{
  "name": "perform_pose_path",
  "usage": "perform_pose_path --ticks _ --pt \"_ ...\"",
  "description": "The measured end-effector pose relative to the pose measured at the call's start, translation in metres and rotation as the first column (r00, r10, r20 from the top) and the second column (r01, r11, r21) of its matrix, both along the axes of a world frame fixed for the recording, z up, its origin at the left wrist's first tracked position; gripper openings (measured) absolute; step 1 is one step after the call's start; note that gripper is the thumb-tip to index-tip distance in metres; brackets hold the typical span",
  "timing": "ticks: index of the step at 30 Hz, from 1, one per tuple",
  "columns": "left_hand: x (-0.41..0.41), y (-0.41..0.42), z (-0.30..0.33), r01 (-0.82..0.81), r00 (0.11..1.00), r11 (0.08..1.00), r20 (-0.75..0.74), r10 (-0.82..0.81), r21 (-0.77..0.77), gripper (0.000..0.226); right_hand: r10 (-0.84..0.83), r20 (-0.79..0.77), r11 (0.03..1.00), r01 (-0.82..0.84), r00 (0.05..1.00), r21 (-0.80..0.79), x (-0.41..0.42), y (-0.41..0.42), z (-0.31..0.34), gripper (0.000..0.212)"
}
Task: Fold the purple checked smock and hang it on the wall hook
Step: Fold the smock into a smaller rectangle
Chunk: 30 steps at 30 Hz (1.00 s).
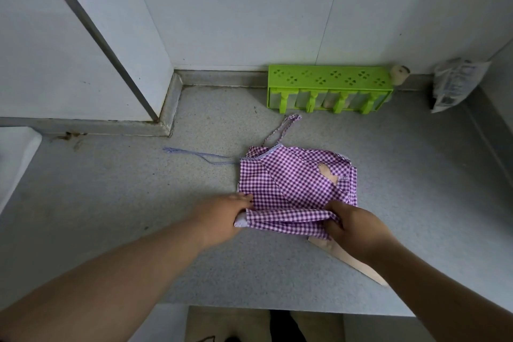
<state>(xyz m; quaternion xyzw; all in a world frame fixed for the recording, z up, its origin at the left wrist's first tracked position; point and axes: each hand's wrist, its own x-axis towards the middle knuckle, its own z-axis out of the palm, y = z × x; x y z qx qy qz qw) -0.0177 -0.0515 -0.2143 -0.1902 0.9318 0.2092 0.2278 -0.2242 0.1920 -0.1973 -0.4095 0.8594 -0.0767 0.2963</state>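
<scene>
The purple checked smock (288,183) lies partly folded on the grey countertop (138,203), right of centre. Its neck strap (283,128) trails toward the back and a thin tie string (194,154) runs out to the left. My left hand (224,216) grips the smock's near left corner, where a white underside shows. My right hand (352,225) grips the bunched near right edge of the cloth. A small tan patch (329,173) shows on the smock's right side. No wall hook is in view.
A bright green plastic rack (330,89) stands against the back wall, with a small beige object (399,73) at its right end. A crumpled printed bag (455,83) leans in the back right corner. A tan flat piece (347,258) pokes out under my right wrist. The counter's front edge (277,305) is near.
</scene>
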Motion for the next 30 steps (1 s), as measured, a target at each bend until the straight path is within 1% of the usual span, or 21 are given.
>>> perform_pose_path --ticks 1,2,3,4,6,7,8,9,12,13,14,17,19,20,21,22,24,25,26,28,30 --pt "-0.003 0.0 -0.001 -0.085 0.996 0.996 -0.011 0.086 0.034 0.044 -0.031 0.078 1.0 0.031 0.996 0.001 -0.005 0.002 0.001 0.028" --pt "-0.006 -0.001 -0.001 -0.166 0.986 0.984 -0.024 0.168 0.069 0.032 -0.052 0.164 0.999 0.053 0.985 0.002 -0.01 0.004 0.002 0.036" --pt "-0.009 -0.002 -0.001 -0.227 0.973 0.969 -0.018 0.23 0.096 0.023 -0.064 0.25 0.998 0.068 0.966 -0.006 -0.016 0.007 0.003 0.049" --pt "-0.011 -0.003 0.0 -0.273 0.961 0.955 -0.018 0.277 0.115 0.024 -0.08 0.329 0.996 0.089 0.941 -0.011 -0.023 0.009 0.002 0.064" --pt "-0.015 -0.005 0.005 -0.376 0.925 0.91 0.008 0.38 0.174 0.033 -0.12 0.478 0.99 0.14 0.87 -0.006 -0.034 0.01 0.003 0.087" --pt "-0.016 -0.006 0.007 -0.422 0.905 0.885 0.032 0.425 0.198 0.037 -0.14 0.528 0.987 0.158 0.838 0.01 -0.038 0.008 0.005 0.095" --pt "-0.016 -0.009 0.009 -0.458 0.887 0.861 0.059 0.457 0.22 0.04 -0.154 0.541 0.986 0.16 0.827 0.036 -0.041 0.005 0.008 0.098" --pt "-0.016 -0.012 0.008 -0.481 0.876 0.841 0.089 0.475 0.246 0.041 -0.158 0.516 0.987 0.146 0.842 0.064 -0.043 0.002 0.012 0.094" --pt "-0.018 -0.019 0.01 -0.521 0.852 0.794 0.135 0.506 0.315 0.047 -0.167 0.35 0.986 0.145 0.922 0.088 -0.048 -0.009 0.017 0.054" --pt "-0.021 -0.021 0.011 -0.535 0.843 0.781 0.144 0.517 0.322 0.052 -0.185 0.305 0.983 0.168 0.934 0.078 -0.049 -0.012 0.017 0.047" --pt "-0.024 -0.022 0.012 -0.551 0.833 0.766 0.154 0.532 0.331 0.056 -0.211 0.278 0.978 0.201 0.937 0.062 -0.05 -0.016 0.016 0.045" --pt "-0.03 -0.023 0.012 -0.595 0.801 0.722 0.184 0.57 0.354 0.058 -0.256 0.239 0.965 0.263 0.937 0.0 -0.048 -0.03 0.015 0.047" --pt "-0.033 -0.024 0.008 -0.631 0.772 0.692 0.196 0.605 0.35 0.055 -0.233 0.22 0.97 0.243 0.947 -0.021 -0.048 -0.039 0.013 0.062" --pt "-0.034 -0.024 0.004 -0.649 0.756 0.675 0.197 0.624 0.351 0.054 -0.192 0.177 0.98 0.198 0.965 -0.016 -0.047 -0.043 0.012 0.073" --pt "-0.035 -0.023 0.003 -0.657 0.748 0.666 0.191 0.636 0.354 0.053 -0.139 0.1 0.99 0.14 0.985 -0.006 -0.046 -0.045 0.01 0.082" --pt "-0.038 -0.025 0.0 -0.667 0.737 0.654 0.19 0.648 0.355 0.052 -0.072 -0.01 0.997 0.072 0.997 -0.009 -0.048 -0.05 0.006 0.086" --pt "-0.043 -0.026 -0.003 -0.69 0.716 0.636 0.193 0.671 0.346 0.051 0.056 -0.235 0.997 -0.065 0.97 -0.032 -0.05 -0.06 0.002 0.081" --pt "-0.045 -0.027 -0.005 -0.702 0.705 0.629 0.198 0.682 0.335 0.05 0.115 -0.305 0.99 -0.134 0.945 -0.042 -0.051 -0.066 0.0 0.075" --pt "-0.046 -0.028 -0.006 -0.713 0.694 0.62 0.202 0.691 0.326 0.05 0.174 -0.343 0.979 -0.2 0.923 -0.042 -0.049 -0.072 -0.002 0.07" --pt "-0.046 -0.03 -0.01 -0.72 0.687 0.623 0.194 0.7 0.305 0.048 0.275 -0.35 0.953 -0.301 0.896 -0.021 -0.044 -0.086 -0.011 0.066" --pt "-0.043 -0.028 -0.015 -0.711 0.694 0.648 0.127 0.709 0.273 0.044 0.305 -0.316 0.949 -0.316 0.898 0.017 -0.037 -0.097 -0.019 0.065"
